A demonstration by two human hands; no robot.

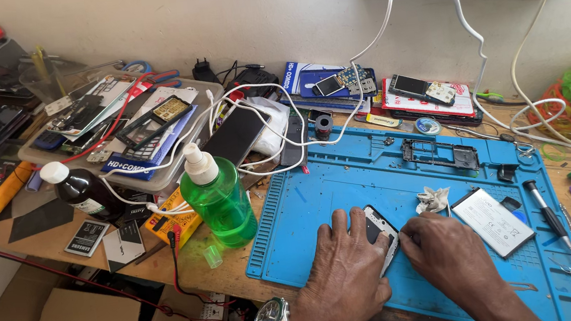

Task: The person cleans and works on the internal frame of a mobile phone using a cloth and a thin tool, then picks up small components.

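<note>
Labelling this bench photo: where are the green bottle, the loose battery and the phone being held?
green bottle (222, 202), head view, its body.
loose battery (493, 221), head view, its label face.
phone (378, 228), head view, its dark back.

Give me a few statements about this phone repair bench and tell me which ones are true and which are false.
1. Both hands, left hand and right hand, rest on the blue mat. True.
2. The small phone lies between the two hands. True.
3. The green bottle stands to the right of the mat. False: it stands at the mat's left edge.
4. The flat white battery is held in the left hand. False: it lies on the mat, right of the hands.
5. A wristwatch is on the left wrist. True.
</note>
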